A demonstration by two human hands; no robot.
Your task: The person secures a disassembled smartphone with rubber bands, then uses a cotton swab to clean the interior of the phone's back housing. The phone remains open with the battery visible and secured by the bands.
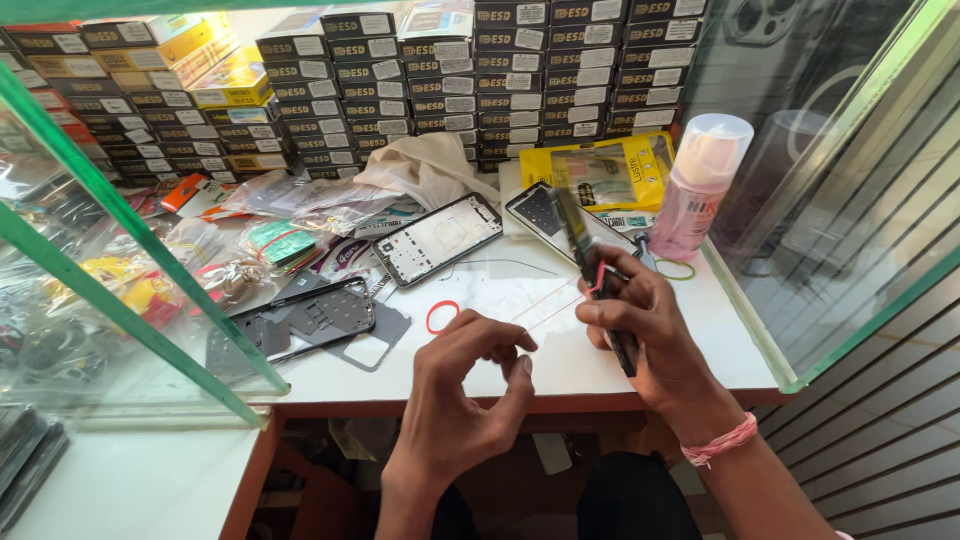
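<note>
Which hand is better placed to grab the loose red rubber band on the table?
Likely left. The left hand sits just beside the red rubber band with nothing bulky in it, while the right hand grips a dark phone part.

— That spray bottle (700, 185)? Translucent pink plastic, smooth, with a clear cap.
— And the worktop (700, 330)?
— Matt white laminate, scuffed.
— The phone frame (437, 238)?
— Glossy black rim, probably metal inside; hard to tell.
— The cloth (425, 165) behind?
— Soft, crumpled beige fabric.

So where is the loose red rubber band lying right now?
In the head view, the red rubber band lies on the white table, just above the left hand, right of the dark phone frame.
</note>
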